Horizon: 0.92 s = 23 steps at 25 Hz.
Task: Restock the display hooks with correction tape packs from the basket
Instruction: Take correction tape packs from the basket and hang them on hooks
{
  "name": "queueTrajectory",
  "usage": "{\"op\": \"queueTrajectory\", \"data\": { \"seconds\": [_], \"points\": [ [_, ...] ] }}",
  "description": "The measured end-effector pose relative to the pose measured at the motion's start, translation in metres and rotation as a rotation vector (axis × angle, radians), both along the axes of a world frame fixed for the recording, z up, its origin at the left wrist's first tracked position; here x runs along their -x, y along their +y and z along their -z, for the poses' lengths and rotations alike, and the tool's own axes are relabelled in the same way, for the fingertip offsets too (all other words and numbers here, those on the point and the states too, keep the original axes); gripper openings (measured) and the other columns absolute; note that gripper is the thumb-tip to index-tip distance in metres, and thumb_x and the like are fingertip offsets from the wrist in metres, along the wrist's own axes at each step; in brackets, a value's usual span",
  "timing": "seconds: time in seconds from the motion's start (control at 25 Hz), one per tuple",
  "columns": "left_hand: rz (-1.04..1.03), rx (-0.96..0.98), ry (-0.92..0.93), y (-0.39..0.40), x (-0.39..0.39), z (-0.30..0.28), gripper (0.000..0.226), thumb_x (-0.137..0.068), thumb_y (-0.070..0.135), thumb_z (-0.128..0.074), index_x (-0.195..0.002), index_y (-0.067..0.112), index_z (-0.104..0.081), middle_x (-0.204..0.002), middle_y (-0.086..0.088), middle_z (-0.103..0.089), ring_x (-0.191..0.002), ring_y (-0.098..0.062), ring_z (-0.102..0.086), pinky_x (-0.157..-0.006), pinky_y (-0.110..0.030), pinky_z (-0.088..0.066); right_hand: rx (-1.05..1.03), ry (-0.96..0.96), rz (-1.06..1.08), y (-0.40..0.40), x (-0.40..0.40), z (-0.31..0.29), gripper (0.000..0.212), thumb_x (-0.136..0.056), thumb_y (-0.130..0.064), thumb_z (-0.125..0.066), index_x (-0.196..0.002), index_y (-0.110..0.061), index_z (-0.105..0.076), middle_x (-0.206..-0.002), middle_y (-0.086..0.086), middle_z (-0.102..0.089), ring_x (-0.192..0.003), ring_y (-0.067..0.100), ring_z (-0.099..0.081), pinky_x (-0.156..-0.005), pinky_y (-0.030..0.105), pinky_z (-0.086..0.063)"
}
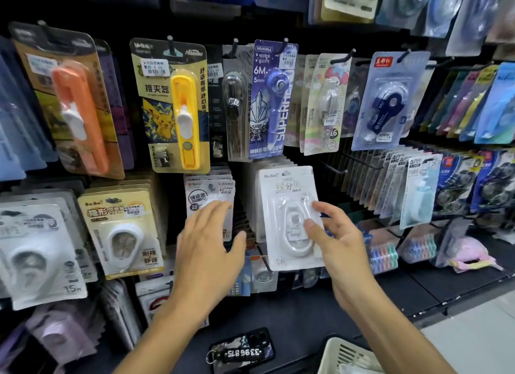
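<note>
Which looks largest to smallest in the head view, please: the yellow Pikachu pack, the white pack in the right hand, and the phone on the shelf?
1. Yellow Pikachu pack
2. White pack, gripped by the right hand; nearly alike, and nearer the camera, so unsure
3. Phone
</note>
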<state>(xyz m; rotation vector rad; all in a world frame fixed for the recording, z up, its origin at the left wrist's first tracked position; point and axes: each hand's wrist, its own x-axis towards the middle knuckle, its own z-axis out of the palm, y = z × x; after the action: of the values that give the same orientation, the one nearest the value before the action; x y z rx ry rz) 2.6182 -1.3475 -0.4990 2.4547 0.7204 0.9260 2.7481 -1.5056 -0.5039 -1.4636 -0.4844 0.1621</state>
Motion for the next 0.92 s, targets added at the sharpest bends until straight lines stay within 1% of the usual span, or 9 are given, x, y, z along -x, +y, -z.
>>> {"op": "queueTrajectory", "data": {
  "seconds": [0.12,0.2,0.36,0.48,0.56,0.64,0.72,0.84,0.92],
  "points": [
    [-0.037,-0.131,0.236,0.017,0.003,0.003,0.068,-0.102,0.046,-0.050,-0.161,0.031,-0.021,-0.172,0.011,-0.002,-0.158,-0.013,0.001,-0.128,-0.041,-0.003,0.019,-0.065,0.052,-0.008,-0.005,0.002,0.023,-0.093,-0.026,-0.070,-0.103,-0.046,-0.072,-0.112,-0.011,-0.072,-0.095,0.004,-0.066,-0.082,0.026,-0.051],
    [-0.017,-0.153,0.307,0.023,0.004,0.008,0.071,-0.102,0.047,-0.049,-0.162,0.033,-0.013,-0.171,0.014,0.012,-0.158,-0.013,0.010,-0.128,-0.043,0.002,-0.040,-0.010,0.081,-0.011,-0.004,0.007,0.021,-0.093,-0.027,-0.071,-0.101,-0.046,-0.074,-0.116,-0.010,-0.072,-0.091,0.010,-0.066,-0.079,0.032,-0.053],
    [-0.004,-0.213,0.327,0.027,0.004,0.012,0.074,-0.101,0.045,-0.050,-0.162,0.031,-0.011,-0.170,0.013,0.019,-0.159,-0.015,0.011,-0.128,-0.045,0.000,0.043,-0.062,0.133,-0.006,-0.005,0.013,0.019,-0.094,-0.030,-0.069,-0.107,-0.043,-0.072,-0.111,0.001,-0.071,-0.086,0.014,-0.062,-0.075,0.038,-0.053],
    [-0.020,-0.263,0.372,0.027,0.001,0.016,0.078,-0.100,0.046,-0.048,-0.163,0.029,-0.004,-0.169,0.010,0.024,-0.158,-0.017,0.013,-0.127,-0.047,0.000,0.369,-0.139,0.068,0.012,-0.017,0.005,0.039,-0.098,-0.029,-0.064,-0.137,-0.031,-0.058,-0.138,-0.002,-0.054,-0.125,0.017,-0.054,-0.096,0.031,-0.043],
    [-0.031,-0.287,0.387,0.030,0.002,0.016,0.080,-0.100,0.046,-0.048,-0.163,0.031,-0.002,-0.169,0.009,0.025,-0.158,-0.018,0.013,-0.127,-0.047,0.002,0.660,-0.359,0.110,0.023,-0.020,-0.001,0.054,-0.098,-0.037,-0.061,-0.148,-0.028,-0.043,-0.153,-0.002,-0.036,-0.136,0.023,-0.042,-0.107,0.039,-0.039],
    [-0.029,-0.307,0.391,0.032,0.003,0.017,0.080,-0.100,0.046,-0.049,-0.163,0.031,-0.002,-0.169,0.010,0.025,-0.159,-0.018,0.012,-0.127,-0.046,0.003,0.562,-0.435,0.113,0.033,-0.020,-0.013,0.053,-0.097,-0.046,-0.057,-0.144,-0.028,-0.044,-0.139,-0.005,-0.051,-0.119,0.020,-0.054,-0.099,0.045,-0.047],
    [-0.023,-0.319,0.387,0.032,0.004,0.017,0.081,-0.099,0.045,-0.051,-0.163,0.031,-0.002,-0.169,0.009,0.024,-0.159,-0.019,0.011,-0.127,-0.046,0.002,0.437,-0.361,0.063,0.045,-0.023,-0.030,0.041,-0.097,-0.048,-0.054,-0.128,-0.021,-0.057,-0.107,-0.007,-0.067,-0.096,0.017,-0.064,-0.089,0.047,-0.053],
    [-0.023,-0.329,0.388,0.032,0.004,0.017,0.083,-0.099,0.046,-0.050,-0.164,0.031,0.000,-0.170,0.008,0.023,-0.159,-0.019,0.010,-0.127,-0.046,0.001,0.495,-0.307,0.076,0.068,-0.037,-0.051,0.041,-0.102,-0.034,-0.048,-0.090,0.000,-0.068,-0.076,0.006,-0.073,-0.069,0.024,-0.069,-0.078,0.052,-0.058],
    [-0.021,-0.339,0.396,0.033,0.005,0.017,0.083,-0.100,0.046,-0.050,-0.164,0.031,0.001,-0.169,0.008,0.024,-0.159,-0.019,0.011,-0.127,-0.047,0.001,0.585,-0.330,0.093,0.078,-0.045,-0.060,0.046,-0.102,-0.030,-0.045,-0.082,0.006,-0.065,-0.073,0.013,-0.072,-0.067,0.031,-0.070,-0.073,0.051,-0.060]
  ]
}}
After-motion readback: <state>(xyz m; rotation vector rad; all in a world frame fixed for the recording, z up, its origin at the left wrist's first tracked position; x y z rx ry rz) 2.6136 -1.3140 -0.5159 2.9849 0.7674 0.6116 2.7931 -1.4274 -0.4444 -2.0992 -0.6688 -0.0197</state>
